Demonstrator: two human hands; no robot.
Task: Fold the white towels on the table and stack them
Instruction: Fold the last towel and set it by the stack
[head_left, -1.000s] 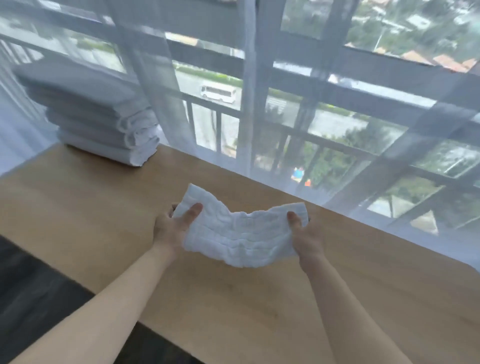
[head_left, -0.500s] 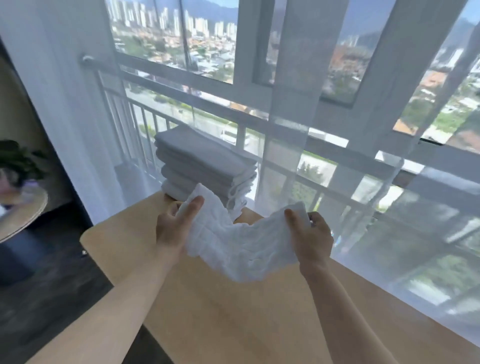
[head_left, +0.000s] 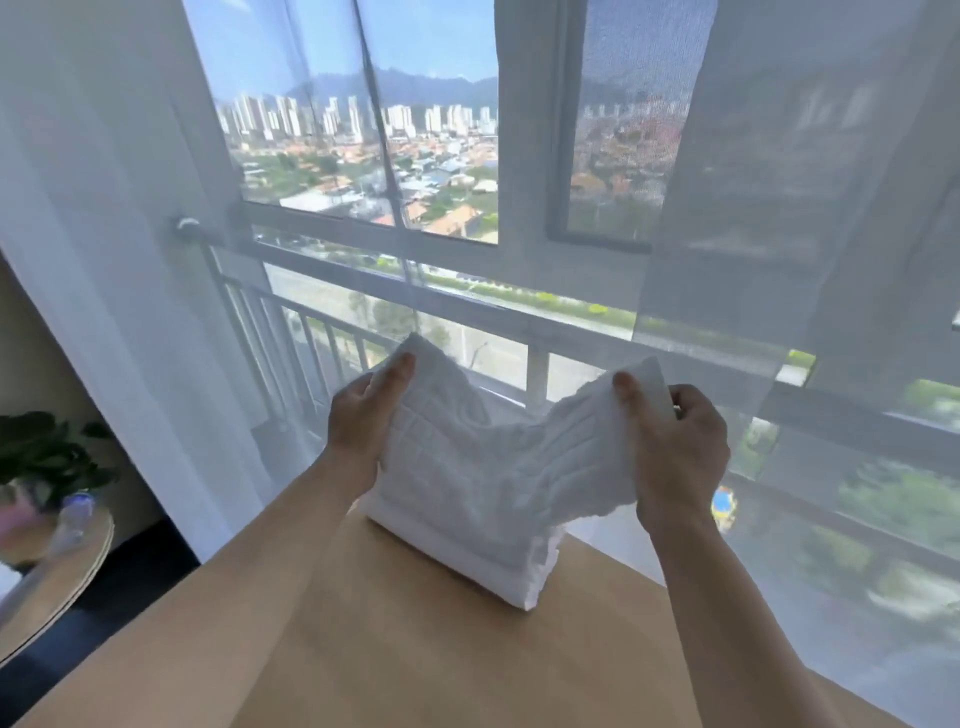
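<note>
A folded white towel (head_left: 483, 457) hangs sagging between both hands, held in the air. My left hand (head_left: 363, 415) grips its left end, thumb on top. My right hand (head_left: 675, 441) grips its right end, thumb on the near face. Right beneath and behind it stands the stack of folded white towels (head_left: 498, 561) on the wooden table (head_left: 415, 649). The held towel covers most of the stack, so only the stack's lower layers and right corner show.
A sheer white curtain (head_left: 779, 260) and a window with a railing (head_left: 467, 296) run just behind the table's far edge. At the left stand a small round side table (head_left: 57, 582) and a potted plant (head_left: 47, 457) over dark floor.
The view has turned left and up. Both hands carried the towel toward the stack, which now sits directly under it instead of off to the left.
</note>
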